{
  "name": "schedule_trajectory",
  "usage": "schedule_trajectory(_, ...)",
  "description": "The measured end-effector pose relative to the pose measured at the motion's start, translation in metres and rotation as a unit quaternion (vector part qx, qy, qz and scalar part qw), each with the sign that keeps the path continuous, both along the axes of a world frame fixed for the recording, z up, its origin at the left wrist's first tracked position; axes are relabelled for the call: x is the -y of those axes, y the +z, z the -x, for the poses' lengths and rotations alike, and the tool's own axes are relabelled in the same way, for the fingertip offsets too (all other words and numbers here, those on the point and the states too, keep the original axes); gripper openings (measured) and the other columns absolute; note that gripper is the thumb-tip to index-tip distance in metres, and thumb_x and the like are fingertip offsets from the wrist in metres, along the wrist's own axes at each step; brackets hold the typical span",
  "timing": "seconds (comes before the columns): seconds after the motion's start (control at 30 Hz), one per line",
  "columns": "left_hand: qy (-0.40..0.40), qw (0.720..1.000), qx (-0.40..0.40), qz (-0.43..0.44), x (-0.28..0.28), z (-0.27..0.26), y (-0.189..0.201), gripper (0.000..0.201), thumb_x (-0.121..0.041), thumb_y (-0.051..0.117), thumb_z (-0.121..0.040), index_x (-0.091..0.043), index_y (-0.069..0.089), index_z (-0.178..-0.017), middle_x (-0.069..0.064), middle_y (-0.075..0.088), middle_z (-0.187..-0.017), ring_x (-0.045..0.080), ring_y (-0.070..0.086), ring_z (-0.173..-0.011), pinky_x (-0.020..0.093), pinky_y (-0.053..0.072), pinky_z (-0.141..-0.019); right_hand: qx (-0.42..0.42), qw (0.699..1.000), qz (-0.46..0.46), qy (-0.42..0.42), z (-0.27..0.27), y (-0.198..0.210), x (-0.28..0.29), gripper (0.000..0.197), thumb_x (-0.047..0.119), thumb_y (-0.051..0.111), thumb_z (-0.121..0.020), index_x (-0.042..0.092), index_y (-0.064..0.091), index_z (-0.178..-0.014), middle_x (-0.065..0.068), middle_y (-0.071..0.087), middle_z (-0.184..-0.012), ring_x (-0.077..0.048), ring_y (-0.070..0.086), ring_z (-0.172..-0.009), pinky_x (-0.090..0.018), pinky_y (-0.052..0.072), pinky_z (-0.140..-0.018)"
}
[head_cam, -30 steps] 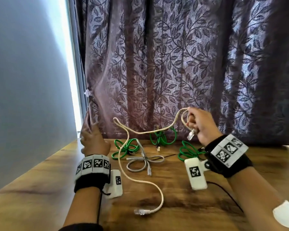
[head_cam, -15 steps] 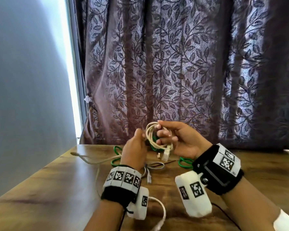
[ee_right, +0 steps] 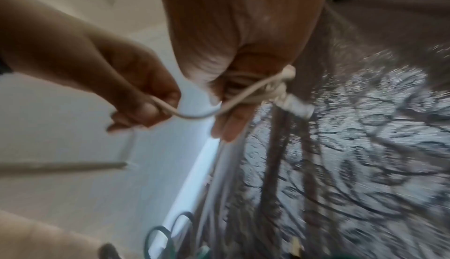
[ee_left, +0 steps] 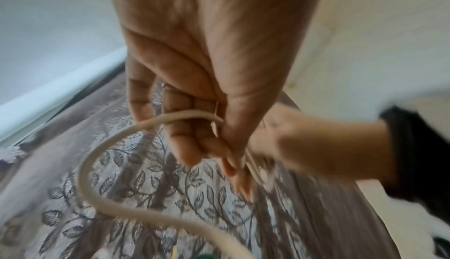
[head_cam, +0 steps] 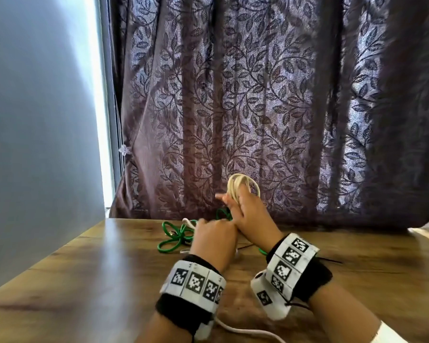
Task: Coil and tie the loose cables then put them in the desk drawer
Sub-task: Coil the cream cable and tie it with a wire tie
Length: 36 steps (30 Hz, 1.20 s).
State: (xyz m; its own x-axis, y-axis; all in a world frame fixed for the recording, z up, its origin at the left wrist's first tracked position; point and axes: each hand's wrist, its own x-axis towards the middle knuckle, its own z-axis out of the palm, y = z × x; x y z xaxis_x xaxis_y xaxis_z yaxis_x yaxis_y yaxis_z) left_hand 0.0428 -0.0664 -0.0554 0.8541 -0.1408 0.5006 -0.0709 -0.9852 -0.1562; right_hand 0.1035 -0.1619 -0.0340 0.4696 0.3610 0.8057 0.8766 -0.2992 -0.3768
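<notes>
The cream cable [head_cam: 240,188] is held in the air above the far middle of the surface [head_cam: 97,268], in front of the curtain [head_cam: 258,95]. Several loops of it are gathered into a coil that is gripped by the right hand [head_cam: 252,216], whose fingers [ee_right: 228,124] are curled round the bundle. One clear plug [ee_right: 298,107] of the cable projects from the coil beside that hand. A free length of the same cable runs from the coil to the left hand [head_cam: 214,241], where it is pinched between the thumb and the curled fingers [ee_left: 194,132]. From the left hand the cable bends downward in a wide arc, and a further stretch is seen lying on the surface at the near edge, below the left wrist. The two hands are close together, the left slightly lower and nearer than the right.

A green cable [head_cam: 175,237], tied into loops, lies on the surface toward the far edge, left of the hands. Other green loops are partly hidden behind the hands. A grey wall [head_cam: 35,120] stands along the left edge of the surface.
</notes>
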Motion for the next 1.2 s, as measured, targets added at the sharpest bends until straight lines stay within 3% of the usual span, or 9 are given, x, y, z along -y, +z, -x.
schedule_trajectory(0.07, 0.021, 1.0, 0.017, -0.001, -0.013, 0.007, 0.005, 0.019, -0.024, 0.041, -0.094, -0.024, 0.056, -0.106, 0.001, 0.066, -0.107, 0.023, 0.061, -0.104, 0.036, 0.034, -0.086, 0.121, 0.964, 0.197, -0.128, -0.012, -0.002, 0.011, 0.029, 0.022, 0.045, -0.096, 0.001, 0.045, -0.115, -0.014, 0.067, -0.095, -0.032, 0.061, -0.092, -0.032, 0.038, -0.079)
schedule_trajectory(0.13, -0.007, 0.998, 0.035, 0.048, -0.026, 0.012, 0.015, 0.018, -0.03, 0.039, -0.096, -0.024, 0.055, -0.101, -0.001, 0.065, -0.105, 0.021, 0.061, -0.103, 0.037, 0.034, -0.087, 0.038, 0.949, 0.28, -0.139, -0.025, -0.005, 0.024, 0.026, 0.022, 0.045, -0.097, 0.002, 0.045, -0.113, -0.016, 0.062, -0.097, -0.031, 0.058, -0.091, -0.034, 0.038, -0.076)
schedule_trajectory(0.23, -0.11, 0.978, 0.088, 0.154, -0.042, 0.013, 0.026, 0.022, -0.035, 0.036, -0.098, -0.023, 0.046, -0.083, -0.001, 0.061, -0.089, 0.025, 0.06, -0.089, 0.038, 0.041, -0.081, -0.289, 0.934, 0.188, 0.094, -0.024, -0.002, 0.038, 0.025, 0.031, 0.046, -0.096, 0.008, 0.052, -0.087, -0.003, 0.056, -0.063, -0.014, 0.052, -0.052, -0.031, 0.042, -0.051)
schedule_trajectory(0.33, -0.148, 0.951, 0.118, 0.244, -0.059, 0.009, 0.021, 0.028, -0.039, 0.034, -0.098, -0.021, 0.035, -0.076, 0.003, 0.053, -0.071, 0.034, 0.056, -0.073, 0.041, 0.042, -0.064, -0.493, 0.807, 0.091, 0.311, 0.002, 0.016, 0.041, 0.044, 0.048, 0.036, -0.089, 0.009, 0.05, -0.075, 0.009, 0.038, -0.041, -0.002, 0.024, -0.032, -0.013, 0.02, -0.033)
schedule_trajectory(0.5, -0.138, 0.931, 0.116, 0.317, -0.065, -0.012, 0.002, 0.021, -0.028, 0.041, -0.094, -0.009, 0.049, -0.097, 0.01, 0.064, -0.086, 0.032, 0.062, -0.08, 0.044, 0.049, -0.07, -0.5, 0.677, -0.062, 0.536, 0.043, 0.037, 0.021, 0.02, 0.028, 0.052, -0.09, 0.014, 0.061, -0.08, 0.01, 0.047, -0.051, -0.001, 0.04, -0.038, -0.016, 0.045, -0.075)
schedule_trajectory(0.73, -0.138, 0.938, -0.16, 0.276, -0.017, -0.011, -0.001, 0.059, -0.012, 0.051, -0.088, -0.014, 0.025, -0.14, 0.017, 0.06, -0.108, 0.031, 0.057, -0.101, 0.033, 0.043, -0.082, -0.4, 0.754, -0.379, 0.357, 0.017, 0.029, 0.006, 0.019, 0.019, 0.035, -0.1, 0.007, 0.05, -0.102, -0.005, 0.074, -0.094, -0.013, 0.072, -0.08, -0.021, 0.055, -0.065)
schedule_trajectory(0.9, -0.191, 0.885, -0.293, 0.308, -0.027, -0.001, 0.009, 0.028, -0.019, 0.06, -0.076, -0.005, 0.063, -0.1, 0.002, 0.056, -0.071, 0.016, 0.055, -0.065, 0.028, 0.045, -0.061, -0.066, 0.995, -0.055, 0.058, 0.002, 0.007, 0.01, 0.024, 0.015, 0.041, -0.1, -0.002, 0.048, -0.114, 0.016, 0.07, -0.089, -0.007, 0.061, -0.064, -0.014, 0.039, -0.06)
schedule_trajectory(1.0, -0.226, 0.83, -0.351, 0.37, -0.045, 0.009, 0.016, 0.011, -0.014, 0.061, -0.084, -0.011, 0.07, -0.089, 0.003, 0.056, -0.059, 0.004, 0.05, -0.044, 0.017, 0.041, -0.045, 0.114, 0.951, 0.256, -0.13, -0.014, -0.002, 0.021, 0.023, 0.022, 0.044, -0.098, 0.003, 0.049, -0.109, -0.008, 0.067, -0.09, -0.023, 0.058, -0.077, -0.024, 0.031, -0.072)
schedule_trajectory(1.2, -0.21, 0.785, -0.13, 0.569, -0.084, 0.008, 0.024, 0.025, -0.009, 0.04, -0.098, -0.013, 0.059, -0.082, 0.004, 0.035, -0.061, 0.001, 0.034, -0.032, 0.014, 0.032, -0.031, -0.32, 0.921, 0.165, 0.151, -0.023, 0.002, 0.04, 0.03, 0.033, 0.041, -0.097, 0.011, 0.044, -0.077, 0.005, 0.045, -0.048, -0.008, 0.038, -0.039, -0.028, 0.033, -0.045)
